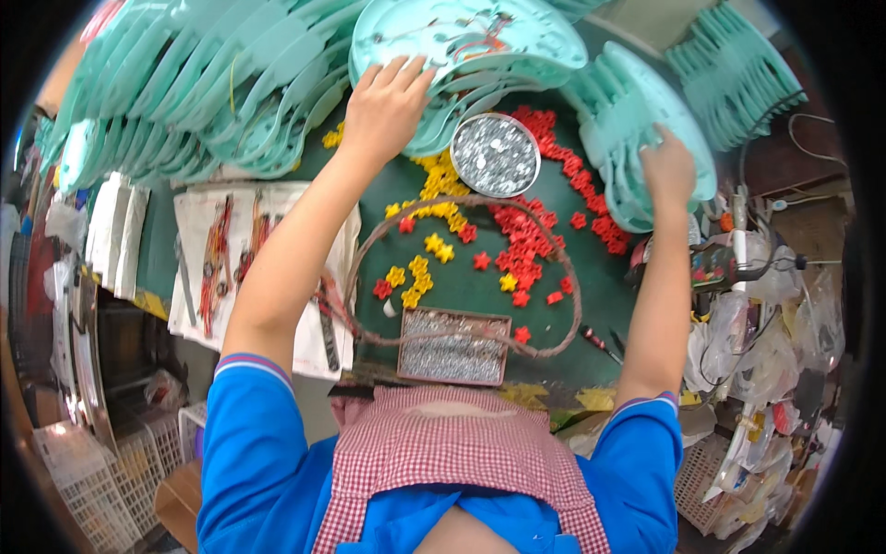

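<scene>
My left hand reaches forward with its fingers apart, resting on the near edge of the top shell in a stack of teal plastic shells. Small parts and red-orange wires lie in that top shell. My right hand, slightly blurred, is closed on a teal plastic shell at the right, which leans on a nested stack. Between my arms stand a round tin of silvery small parts and, nearer, a shallow tray of small metal pieces. Red star-shaped pieces and yellow star-shaped pieces lie scattered around.
A loop of wrapped cord surrounds part of the table and crosses the tray. Wired parts lie on a pale cloth at left. More teal shells fill the far left. A screwdriver lies near the right edge, beside hanging plastic bags.
</scene>
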Available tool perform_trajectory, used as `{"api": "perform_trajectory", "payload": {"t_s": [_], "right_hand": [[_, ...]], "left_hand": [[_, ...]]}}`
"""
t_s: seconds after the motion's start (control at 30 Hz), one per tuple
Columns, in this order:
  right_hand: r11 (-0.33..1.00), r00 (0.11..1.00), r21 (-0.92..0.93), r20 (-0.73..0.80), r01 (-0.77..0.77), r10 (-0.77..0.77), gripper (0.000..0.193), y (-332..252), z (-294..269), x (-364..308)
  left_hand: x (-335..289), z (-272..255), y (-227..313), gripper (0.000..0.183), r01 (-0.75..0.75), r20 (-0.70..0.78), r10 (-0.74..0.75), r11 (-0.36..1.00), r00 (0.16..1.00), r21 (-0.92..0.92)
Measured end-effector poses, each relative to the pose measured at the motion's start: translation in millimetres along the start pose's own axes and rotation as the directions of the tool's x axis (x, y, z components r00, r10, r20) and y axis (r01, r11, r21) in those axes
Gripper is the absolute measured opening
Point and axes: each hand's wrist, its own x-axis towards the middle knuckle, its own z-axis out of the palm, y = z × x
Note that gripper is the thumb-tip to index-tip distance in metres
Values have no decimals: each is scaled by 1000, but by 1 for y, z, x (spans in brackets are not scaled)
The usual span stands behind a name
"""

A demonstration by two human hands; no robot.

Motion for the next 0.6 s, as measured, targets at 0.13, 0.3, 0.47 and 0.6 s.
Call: {"api": "perform_trajectory", "payload": {"t_s": [0.13,0.3,0.47,0.6], "right_hand": [[980,989,-155,54,-127,136,41,31,8,24],[997,983,-75,-184,-23,9,37,-5,-30,-20],[737,700,94,-413,669,-583,36,9,-40,-152],[447,530,357,-182,820,-828,45,23,-41,-249]], "left_hand": [[-24,-39,18,18,30,164,44,904,985,-426],[-78,-21,-5,22,268,652,218,784,726,-561],[-91,-21,-6,30,311,797,334,791,503,-527],[-134,14,-11,28,621,710,64,436,701,-652]]}}
